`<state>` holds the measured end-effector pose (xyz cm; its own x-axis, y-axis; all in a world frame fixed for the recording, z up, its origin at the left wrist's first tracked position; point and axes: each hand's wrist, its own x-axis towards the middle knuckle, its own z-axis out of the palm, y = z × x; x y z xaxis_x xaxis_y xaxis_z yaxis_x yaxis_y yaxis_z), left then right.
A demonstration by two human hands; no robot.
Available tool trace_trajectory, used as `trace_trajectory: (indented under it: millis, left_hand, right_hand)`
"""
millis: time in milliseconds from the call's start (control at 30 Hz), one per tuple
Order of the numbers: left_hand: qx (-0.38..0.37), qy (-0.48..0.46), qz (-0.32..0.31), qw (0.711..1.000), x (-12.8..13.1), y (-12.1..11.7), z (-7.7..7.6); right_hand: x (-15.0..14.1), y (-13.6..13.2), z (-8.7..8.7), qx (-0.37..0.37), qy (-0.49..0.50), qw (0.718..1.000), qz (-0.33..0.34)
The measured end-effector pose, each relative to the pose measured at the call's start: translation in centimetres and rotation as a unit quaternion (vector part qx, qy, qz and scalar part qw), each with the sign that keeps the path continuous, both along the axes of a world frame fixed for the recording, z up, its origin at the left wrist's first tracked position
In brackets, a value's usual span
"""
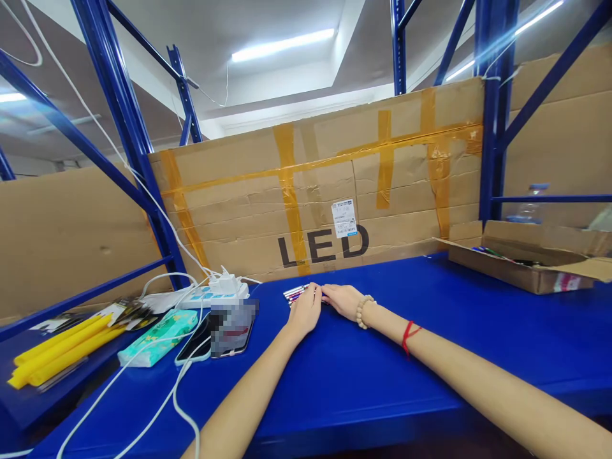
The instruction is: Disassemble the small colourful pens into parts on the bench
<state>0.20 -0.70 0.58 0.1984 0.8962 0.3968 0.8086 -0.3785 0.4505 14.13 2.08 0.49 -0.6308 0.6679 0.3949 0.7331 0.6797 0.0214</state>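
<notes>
A small bundle of slim pens (293, 294) lies on the blue tabletop (406, 338), with their pale and dark ends sticking out to the left. My left hand (306, 310) is closed over the near side of the bundle, fingers together. From the right, my right hand (342, 301) meets it, its fingertips pressed in at the other end of the pens. Both hands hide most of the bundle, so the pens' far ends barely show. A beaded bracelet and a red string circle my right wrist and forearm.
To the left are two phones (194, 338), a green tissue pack (160, 338), a power strip (213, 294) with white cables, and yellow tubes (67, 350). An open cardboard box (516, 268) with pens stands at right. A cardboard wall (239, 223) rises behind.
</notes>
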Motion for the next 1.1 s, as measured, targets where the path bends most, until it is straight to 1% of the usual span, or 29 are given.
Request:
trace_trajectory:
  millis: [100,200,333,467,567,667,767,867,933,1033,1067,1100]
  left_hand:
    - [0.008,0.046,0.01,0.999,-0.1,-0.2,0.2]
    - [0.001,0.053,0.024,0.998,-0.2,-0.1,0.3]
    - [-0.026,0.024,0.019,0.999,-0.3,0.3,0.1]
    - [-0.04,-0.019,0.05,0.998,-0.3,0.9,-0.4]
    - [-0.054,-0.05,0.07,0.995,-0.3,1.2,-0.5]
    - [-0.056,-0.068,0.09,0.992,-0.2,1.4,-0.5]
    - [-0.055,-0.088,0.086,0.991,-0.2,1.4,-0.4]
    - [-0.063,-0.108,0.083,0.989,-0.3,1.4,-0.4]
    - [-0.065,-0.1,0.08,0.99,-0.3,1.2,-0.3]
    - [-0.054,-0.062,0.054,0.995,-0.4,1.2,-0.4]
    - [-0.054,-0.061,0.047,0.996,-0.4,1.3,-0.5]
    - [-0.059,-0.08,0.038,0.994,-0.4,1.4,-0.6]
  right_hand:
    - [0.3,0.0,-0.2,0.007,0.016,1.0,0.013]
    - [0.6,0.1,-0.2,0.001,0.009,1.0,0.014]
    - [0.6,0.0,0.0,0.004,0.003,1.0,0.012]
    - [0.5,-0.1,0.3,0.033,-0.014,0.999,0.021]
    - [0.4,-0.1,0.3,0.065,-0.001,0.998,0.026]
    - [0.4,0.2,0.1,0.087,-0.014,0.996,0.012]
    - [0.3,0.5,-0.2,0.087,-0.044,0.995,0.017]
    - [0.3,0.6,-0.4,0.074,-0.036,0.996,0.019]
    - [0.3,0.5,-0.5,0.059,-0.023,0.998,0.015]
    - [0.5,0.3,-0.4,0.042,-0.021,0.999,0.015]
    - [0.6,0.2,-0.3,0.036,-0.022,0.999,0.017]
    - [0.6,0.2,-0.2,0.027,-0.021,0.999,0.02]
